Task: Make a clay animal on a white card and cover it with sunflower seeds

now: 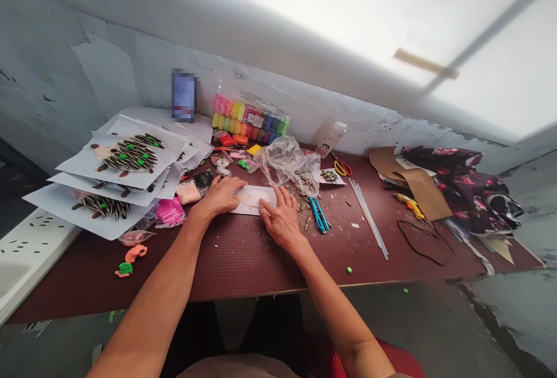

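A white sheet of paper with a faint orange drawing lies flat on the dark red table. My left hand rests on its left side, palm down, fingers slightly apart. Over the right side, my right hand lies with its fingers spread on the paper. Beside my right hand are loose sunflower seeds, partly under a clear plastic bag, and a blue utility knife. Pale pink clay sits left of my left hand.
Stacked hedgehog pictures stand at the left, near a white power strip. Behind are colored clay packs and a bottle. Scissors, clear sticks, a yellow glue gun and floral cloth lie rightward.
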Demonstrator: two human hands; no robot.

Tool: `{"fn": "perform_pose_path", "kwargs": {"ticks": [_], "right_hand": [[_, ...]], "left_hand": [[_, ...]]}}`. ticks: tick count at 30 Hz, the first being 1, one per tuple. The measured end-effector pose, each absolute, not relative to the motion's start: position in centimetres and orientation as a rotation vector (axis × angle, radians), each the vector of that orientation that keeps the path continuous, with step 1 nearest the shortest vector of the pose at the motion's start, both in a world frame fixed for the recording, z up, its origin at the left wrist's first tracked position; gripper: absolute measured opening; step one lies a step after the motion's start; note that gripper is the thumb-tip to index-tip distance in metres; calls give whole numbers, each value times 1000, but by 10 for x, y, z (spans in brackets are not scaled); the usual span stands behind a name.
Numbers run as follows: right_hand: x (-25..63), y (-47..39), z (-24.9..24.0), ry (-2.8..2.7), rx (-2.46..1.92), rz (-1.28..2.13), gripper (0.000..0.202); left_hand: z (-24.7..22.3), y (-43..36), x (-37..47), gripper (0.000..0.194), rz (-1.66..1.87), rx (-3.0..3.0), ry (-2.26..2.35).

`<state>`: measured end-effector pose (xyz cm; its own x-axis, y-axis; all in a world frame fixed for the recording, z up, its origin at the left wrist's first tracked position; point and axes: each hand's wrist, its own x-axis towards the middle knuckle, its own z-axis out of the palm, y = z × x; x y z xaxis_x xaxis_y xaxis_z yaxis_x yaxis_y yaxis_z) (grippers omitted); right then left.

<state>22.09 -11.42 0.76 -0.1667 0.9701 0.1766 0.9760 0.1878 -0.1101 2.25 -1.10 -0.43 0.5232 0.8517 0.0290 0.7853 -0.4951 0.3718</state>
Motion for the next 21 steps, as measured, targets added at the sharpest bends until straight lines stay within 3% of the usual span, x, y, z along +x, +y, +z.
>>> {"fn": "perform_pose_path", "kwargs": {"ticks": [21], "right_hand": [[195, -116, 6, -2264, -1883, 38, 38]], "left_hand": [[-3, -13, 23, 58, 305, 2456, 1372]]}}
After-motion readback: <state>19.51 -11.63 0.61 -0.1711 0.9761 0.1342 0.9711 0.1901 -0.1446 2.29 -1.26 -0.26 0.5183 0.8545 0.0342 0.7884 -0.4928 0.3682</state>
